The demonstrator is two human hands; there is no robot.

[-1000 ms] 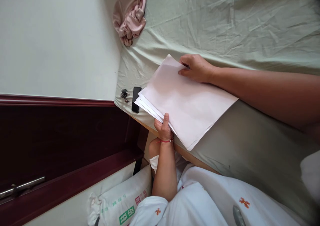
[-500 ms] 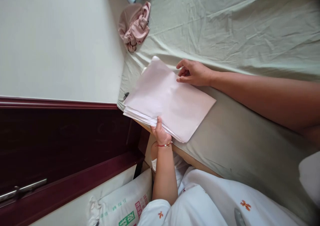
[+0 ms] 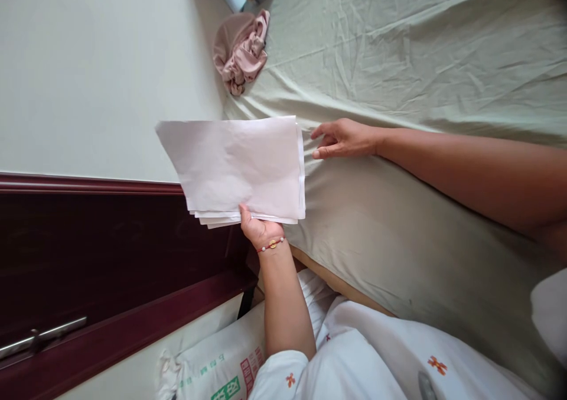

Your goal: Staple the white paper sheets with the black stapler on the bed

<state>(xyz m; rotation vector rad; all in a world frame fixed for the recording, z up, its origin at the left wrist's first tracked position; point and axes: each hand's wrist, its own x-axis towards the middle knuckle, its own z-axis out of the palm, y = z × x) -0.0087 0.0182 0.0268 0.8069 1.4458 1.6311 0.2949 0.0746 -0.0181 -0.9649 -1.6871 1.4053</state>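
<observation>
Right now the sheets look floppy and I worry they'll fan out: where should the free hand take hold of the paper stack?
The paper stack is pinched only at its lower edge by the left hand. The right hand is open beside the stack's right edge, where the sheets lie flush. Pinching mid-edge there, coming from the right, would probably steady it best.

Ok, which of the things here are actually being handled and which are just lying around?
In hand:
- stack of white paper sheets, pinched at its lower edge by the left hand
- right hand, open, just off the stack's edge, over the green bed sheet

Lying about:
- crumpled pink cloth by the wall
- printed sack on the floor
- dark wooden furniture
</observation>
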